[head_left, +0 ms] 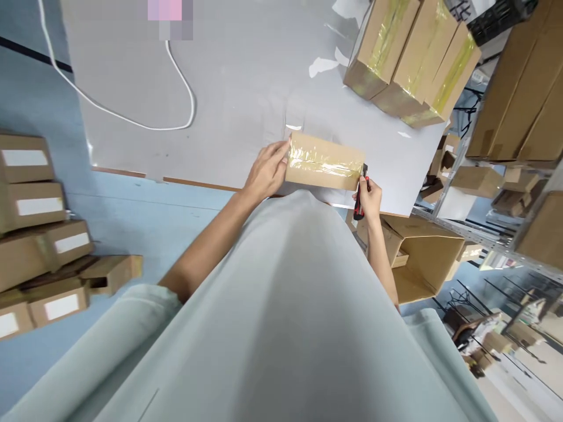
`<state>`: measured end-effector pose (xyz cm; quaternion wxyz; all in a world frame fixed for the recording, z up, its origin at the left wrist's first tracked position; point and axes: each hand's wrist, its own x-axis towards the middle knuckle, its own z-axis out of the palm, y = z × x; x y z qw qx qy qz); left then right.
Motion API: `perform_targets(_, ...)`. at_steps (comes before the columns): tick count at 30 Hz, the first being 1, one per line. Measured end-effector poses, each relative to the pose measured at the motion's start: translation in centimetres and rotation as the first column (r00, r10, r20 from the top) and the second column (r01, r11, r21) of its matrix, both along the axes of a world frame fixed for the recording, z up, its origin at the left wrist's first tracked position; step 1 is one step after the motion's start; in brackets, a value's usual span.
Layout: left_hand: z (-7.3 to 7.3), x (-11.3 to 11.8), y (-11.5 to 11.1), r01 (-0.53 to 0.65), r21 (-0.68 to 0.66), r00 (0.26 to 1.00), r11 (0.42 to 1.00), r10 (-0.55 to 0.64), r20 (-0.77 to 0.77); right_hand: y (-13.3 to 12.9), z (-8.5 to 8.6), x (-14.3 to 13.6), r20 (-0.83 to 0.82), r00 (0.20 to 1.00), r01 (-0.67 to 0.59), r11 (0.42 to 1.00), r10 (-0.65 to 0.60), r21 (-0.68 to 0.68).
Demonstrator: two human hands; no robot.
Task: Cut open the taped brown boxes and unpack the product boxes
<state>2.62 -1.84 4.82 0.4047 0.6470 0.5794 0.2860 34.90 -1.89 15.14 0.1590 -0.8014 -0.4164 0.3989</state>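
A small cardboard box [323,183] lies near the front edge of the grey table, with shiny clear-yellow packing tape [325,164] along its top. My left hand [267,171] rests against the box's left end, thumb and fingers bent around that end and holding it. A red and black box cutter [359,202] is gripped in my right hand [372,199]. Its tip end touches or nearly touches the box's right end; whether the blade is out, I cannot make out.
Three taped boxes [407,58] stand at the table's back right. A white cable [132,122] curves across the grey table [237,70]. Labelled boxes [39,206] are stacked on the floor at left. An open carton [428,258] sits below the right edge, near shelving [488,228].
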Motion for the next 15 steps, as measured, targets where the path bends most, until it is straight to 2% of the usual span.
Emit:
perform_targets(4, -1.2, 0.2, 0.5, 0.054, -0.049, 0.997, 0.997, -0.051, 0.065, 0.0, 0.7, 0.2, 0.149, 0.983, -0.110, 0.994, 0.108, 0.001)
perform_targets(6, -1.4, -0.2, 0.8, 0.070, -0.047, 0.994, 0.996, -0.066, 0.082, 0.4, 1.6, -0.6, 0.287, 0.943, -0.183, 0.983, 0.167, 0.029)
perform_targets(8, -1.7, -0.6, 1.3, 0.091, -0.049, 0.991, 0.995, -0.086, 0.102, 1.0, 2.7, -2.1, 0.392, 0.877, -0.301, 0.954, 0.276, 0.002)
perform_targets(10, -2.2, -1.0, 2.0, 0.125, -0.063, 0.985, 0.990, -0.117, 0.128, 1.9, 3.6, -4.4, 0.433, 0.783, -0.456, 0.886, 0.447, -0.091)
perform_targets(13, -2.8, -1.6, 3.0, 0.197, -0.092, 0.970, 0.976, -0.180, 0.162, 3.5, 4.4, -8.4, 0.435, 0.580, -0.652, 0.713, 0.689, -0.259)
perform_targets(15, -3.1, -1.8, 3.4, 0.235, -0.114, 0.960, 0.965, -0.212, 0.183, 4.6, 4.4, -10.8, 0.418, 0.450, -0.725, 0.596, 0.789, -0.346)
